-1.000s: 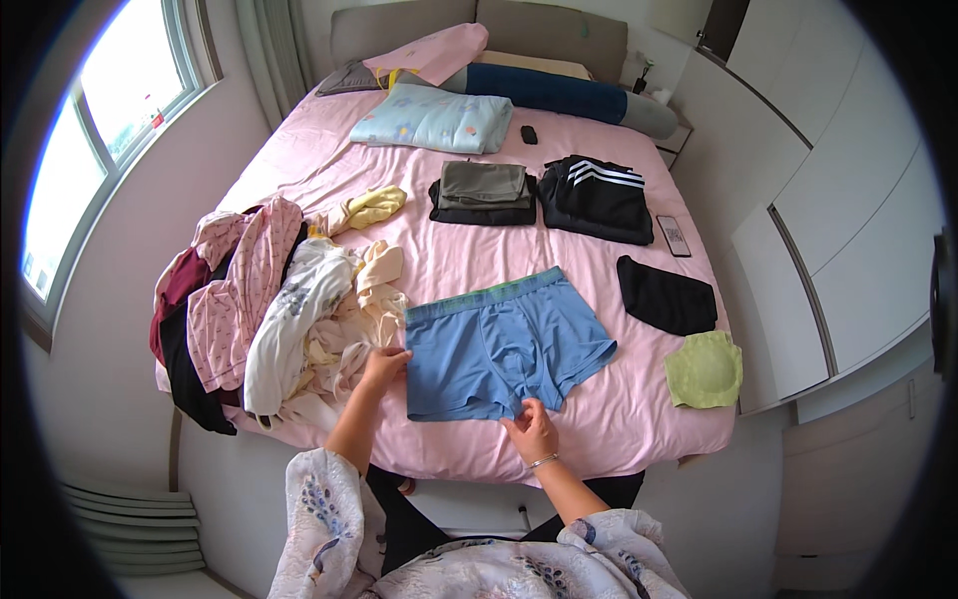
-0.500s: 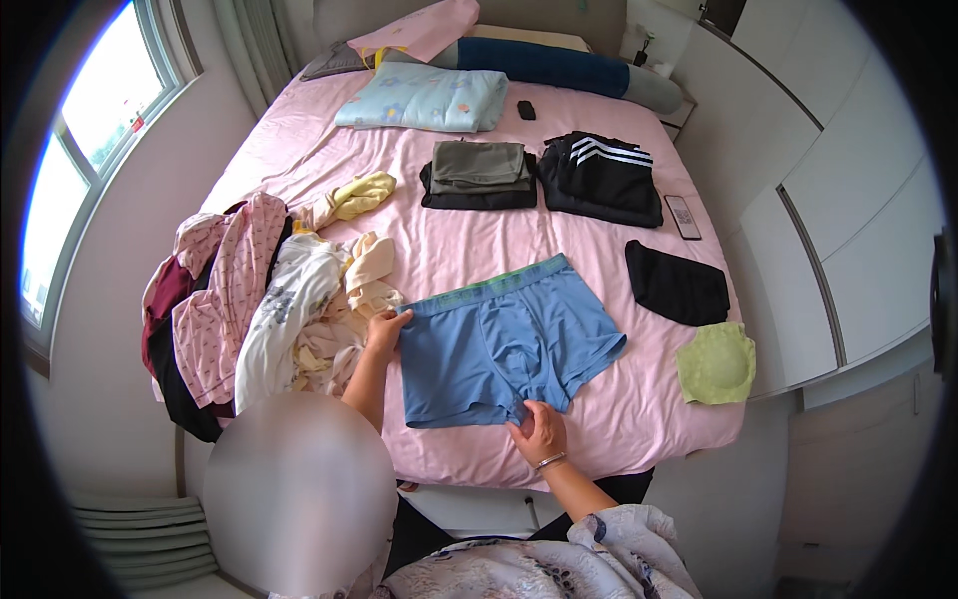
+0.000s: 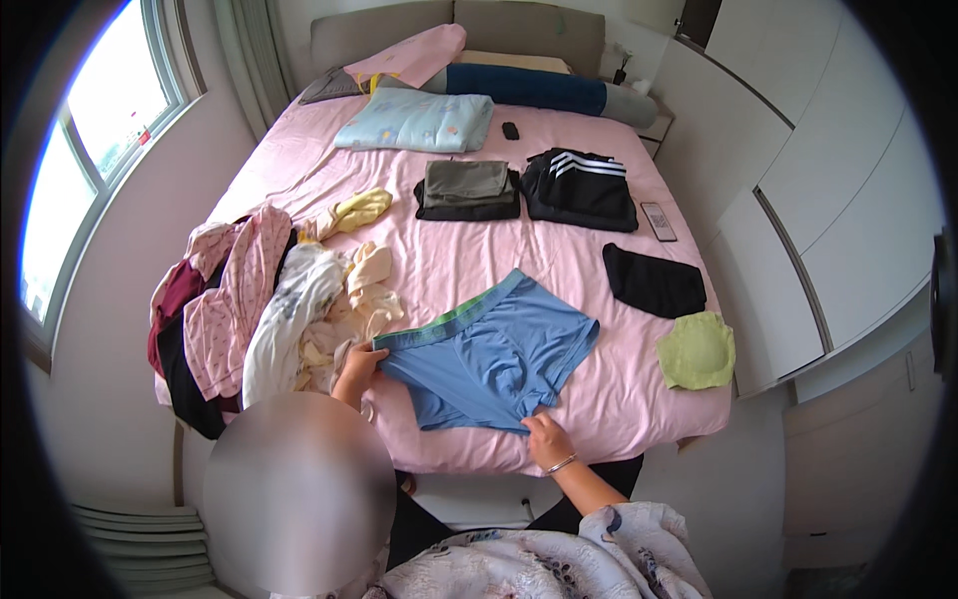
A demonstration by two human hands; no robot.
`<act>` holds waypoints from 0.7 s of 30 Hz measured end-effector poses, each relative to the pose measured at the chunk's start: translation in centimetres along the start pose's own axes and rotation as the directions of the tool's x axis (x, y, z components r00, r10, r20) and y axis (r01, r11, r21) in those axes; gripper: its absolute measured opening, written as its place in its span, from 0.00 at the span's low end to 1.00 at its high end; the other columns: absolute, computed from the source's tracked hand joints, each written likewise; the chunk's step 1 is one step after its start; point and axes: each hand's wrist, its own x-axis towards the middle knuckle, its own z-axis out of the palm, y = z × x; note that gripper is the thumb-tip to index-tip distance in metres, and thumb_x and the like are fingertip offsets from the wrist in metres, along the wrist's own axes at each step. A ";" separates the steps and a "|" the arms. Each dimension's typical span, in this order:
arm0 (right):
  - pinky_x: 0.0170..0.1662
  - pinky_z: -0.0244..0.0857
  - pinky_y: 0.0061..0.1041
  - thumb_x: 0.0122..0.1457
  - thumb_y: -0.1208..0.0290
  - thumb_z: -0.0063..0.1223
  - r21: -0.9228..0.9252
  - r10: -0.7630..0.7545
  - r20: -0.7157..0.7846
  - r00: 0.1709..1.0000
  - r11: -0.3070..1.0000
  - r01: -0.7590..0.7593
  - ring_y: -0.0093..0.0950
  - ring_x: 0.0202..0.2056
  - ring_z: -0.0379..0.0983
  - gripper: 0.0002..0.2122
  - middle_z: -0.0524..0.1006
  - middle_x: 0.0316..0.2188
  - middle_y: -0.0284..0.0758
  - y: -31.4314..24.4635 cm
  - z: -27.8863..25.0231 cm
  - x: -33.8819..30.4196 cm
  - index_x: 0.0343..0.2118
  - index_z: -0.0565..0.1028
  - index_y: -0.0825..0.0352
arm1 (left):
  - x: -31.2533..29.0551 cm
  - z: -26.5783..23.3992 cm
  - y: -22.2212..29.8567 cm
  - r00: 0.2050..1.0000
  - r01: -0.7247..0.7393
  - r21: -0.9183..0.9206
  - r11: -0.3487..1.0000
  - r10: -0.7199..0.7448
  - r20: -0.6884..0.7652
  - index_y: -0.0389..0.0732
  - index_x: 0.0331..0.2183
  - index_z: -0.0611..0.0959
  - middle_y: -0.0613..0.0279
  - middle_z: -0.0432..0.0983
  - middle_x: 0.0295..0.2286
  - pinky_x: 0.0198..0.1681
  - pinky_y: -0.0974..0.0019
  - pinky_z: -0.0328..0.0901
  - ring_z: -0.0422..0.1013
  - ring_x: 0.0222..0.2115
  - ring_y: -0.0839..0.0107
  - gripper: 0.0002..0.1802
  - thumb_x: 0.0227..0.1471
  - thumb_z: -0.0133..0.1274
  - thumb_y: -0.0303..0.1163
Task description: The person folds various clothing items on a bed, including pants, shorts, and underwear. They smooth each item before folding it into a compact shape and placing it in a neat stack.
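A pair of blue boxer briefs lies spread on the pink bed sheet, its waistband slanting up to the right. My left hand pinches the left end of that waistband, close beside a loose heap of clothes. Down at the crotch edge, near the front of the bed, my right hand grips the fabric between thumb and fingers. The cloth sags in folds between the two hands. A blurred round patch covers part of my left forearm.
Folded dark clothes and folded black garments with white stripes sit farther back. Along the right lie a phone, a folded black garment and a green bra-like piece. A light blue quilt rests behind.
My left hand has drawn the waistband corner toward me and slightly left, so the briefs have turned and wrinkled. My right hand keeps its grip at the crotch edge. The view has shifted slightly.
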 end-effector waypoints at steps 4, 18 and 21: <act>0.33 0.66 0.35 0.44 0.81 0.46 -0.056 0.011 -0.074 0.997 0.998 -0.015 0.39 0.30 0.70 0.11 0.70 0.29 0.38 1.3 -1.3 -1.9 0.32 0.72 0.62 | -5.0 -1.9 -3.7 0.995 0.092 -0.126 0.988 -0.087 0.047 0.42 0.27 0.76 0.70 0.70 0.18 0.17 0.73 0.63 0.65 0.16 0.78 0.03 0.44 0.54 0.26; 0.48 0.58 0.34 0.42 0.78 0.49 -0.120 -0.103 -0.227 0.968 0.990 0.078 0.38 0.44 0.64 0.19 0.68 0.42 0.39 -1.5 -1.4 -4.6 0.41 0.68 0.65 | -11.6 1.5 -6.9 0.969 0.093 -0.255 0.962 -0.029 0.245 0.41 0.34 0.75 0.67 0.74 0.30 0.33 0.72 0.66 0.71 0.29 0.75 0.12 0.47 0.55 0.34; 0.48 0.59 0.35 0.41 0.77 0.49 -0.129 -0.142 -0.220 0.965 0.985 0.115 0.38 0.43 0.65 0.17 0.68 0.41 0.40 -1.2 -0.9 -4.9 0.39 0.69 0.66 | -11.6 2.3 -7.3 0.968 0.057 0.195 0.979 -0.102 0.231 0.40 0.33 0.76 0.66 0.74 0.29 0.32 0.71 0.66 0.71 0.28 0.74 0.11 0.47 0.55 0.34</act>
